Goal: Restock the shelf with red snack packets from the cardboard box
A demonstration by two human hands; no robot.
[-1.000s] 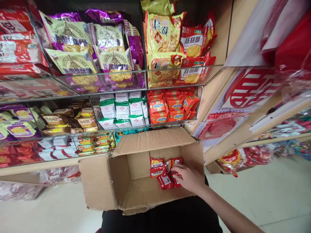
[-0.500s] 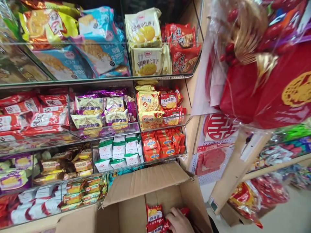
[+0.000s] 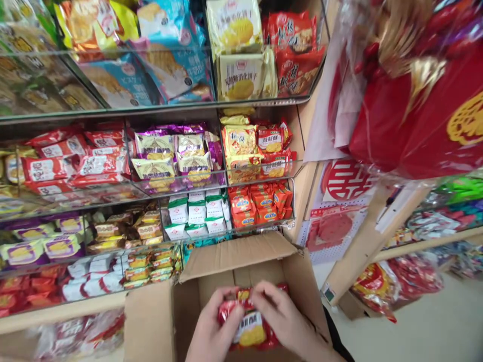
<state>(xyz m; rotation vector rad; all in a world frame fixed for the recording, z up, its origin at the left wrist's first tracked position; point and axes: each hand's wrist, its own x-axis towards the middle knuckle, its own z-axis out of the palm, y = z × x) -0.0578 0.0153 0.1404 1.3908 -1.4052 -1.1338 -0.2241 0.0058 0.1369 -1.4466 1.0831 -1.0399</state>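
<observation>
An open cardboard box (image 3: 236, 256) stands at the bottom centre, its back flap raised. Over its inside, my left hand (image 3: 219, 322) has its fingers and thumb closed on a red snack packet at the left. My right hand (image 3: 281, 317) grips red packets from the other side, thumb and fingers bent. Between the two hands a red and white packet (image 3: 251, 329) with a yellow biscuit picture faces up. More red wrapping shows behind the fingers, and how many packets each hand holds is partly hidden.
Shelves with clear dividers (image 3: 151, 188) hold rows of wrapped snacks behind the box. Red bags in clear plastic (image 3: 411, 120) hang at the upper right. A wooden post (image 3: 372, 239) and a low box of red packages (image 3: 377, 291) stand at the right.
My left hand has come into view and closed on a packet. My right hand has risen from inside the box with red packets. The shelves have shifted in view, showing more at the left.
</observation>
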